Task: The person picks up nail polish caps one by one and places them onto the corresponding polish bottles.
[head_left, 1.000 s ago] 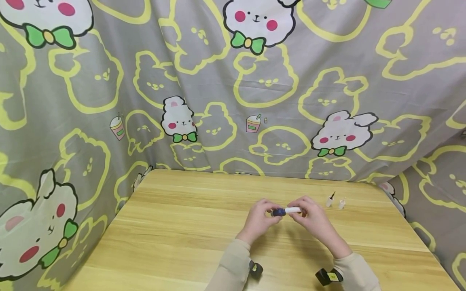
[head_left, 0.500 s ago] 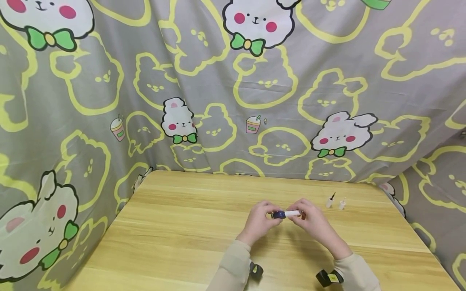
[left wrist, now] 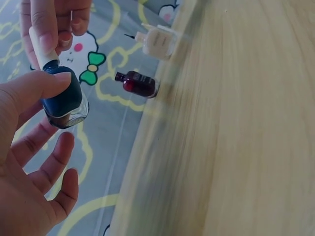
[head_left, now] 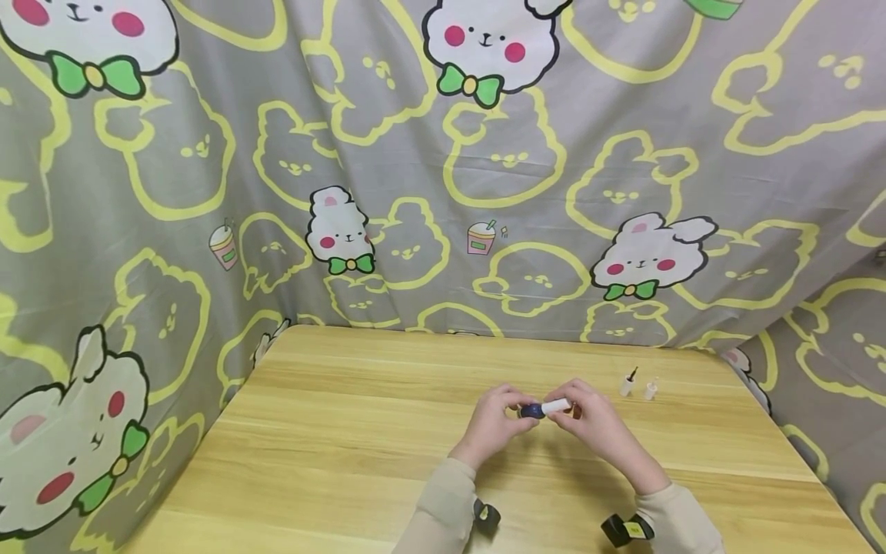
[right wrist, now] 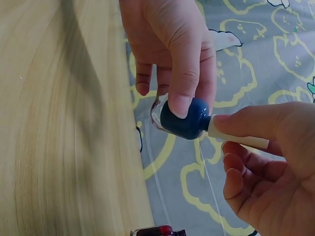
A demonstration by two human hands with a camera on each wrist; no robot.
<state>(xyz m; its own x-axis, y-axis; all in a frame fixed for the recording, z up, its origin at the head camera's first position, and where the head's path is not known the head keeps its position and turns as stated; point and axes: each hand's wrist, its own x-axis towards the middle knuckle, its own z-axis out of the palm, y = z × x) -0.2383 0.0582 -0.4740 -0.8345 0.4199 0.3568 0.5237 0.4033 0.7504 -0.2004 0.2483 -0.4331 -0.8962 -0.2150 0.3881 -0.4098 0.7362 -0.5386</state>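
Over the table, my left hand [head_left: 493,419] holds a dark blue nail polish bottle [left wrist: 65,93] between thumb and fingers, its clear glass base to the left. My right hand [head_left: 588,415] pinches the bottle's long white cap [right wrist: 236,136] between thumb and fingers. The cap meets the bottle's neck, and both lie nearly sideways. Several other fingers of the left hand spread loosely below the bottle in the left wrist view. Beyond the hands, a dark red nail polish bottle [left wrist: 139,84] without a cap and a pale nail polish bottle [left wrist: 158,43] stand on the table.
At the back right of the wooden table [head_left: 346,431] stand two white caps: one cap [head_left: 627,385] with its dark brush pointing up, another cap [head_left: 651,390] with a pale brush. A patterned grey curtain [head_left: 415,177] hangs along the table's back and sides.
Both hands have come slightly down and toward me with the blue bottle and its cap. The grips look the same, and the two caps on the table stay in place.
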